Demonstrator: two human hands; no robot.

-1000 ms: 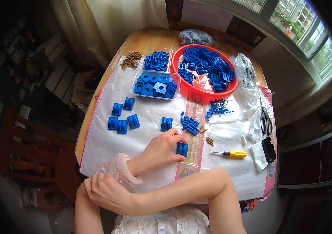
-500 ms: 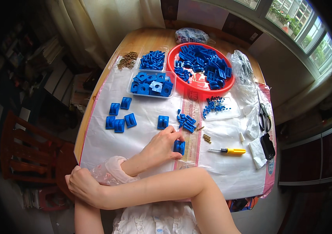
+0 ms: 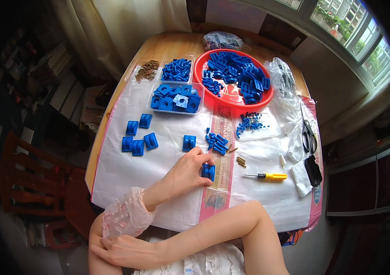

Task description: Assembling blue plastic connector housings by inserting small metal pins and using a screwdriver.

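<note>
Since the previous frame, the right grip [image 3: 128,251] has moved down and inward. It now lies on the left arm near the elbow, below the pink sleeve [image 3: 126,213], which spreads farther toward the elbow than before. Its fingers are laid across the skin; cannot tell whether they are clasping.

Left grip [image 3: 188,168]: thumb and fingers pinched about one blue block [image 3: 209,173], as in the earlier frame. Block position: on the white sheet [image 3: 259,201] at its printed stripe, near the middle of the counter [image 3: 169,42].

Surroundings: a single blue block just beyond the left grip; five like blocks grouped to its left. Blue pegs [image 3: 220,147] heaped beyond the held block; brass pins [image 3: 241,161] to its right, then a yellow-handled screwdriver [image 3: 275,176]. Farther back, a red basin [image 3: 196,75] holds more blue parts.
</note>
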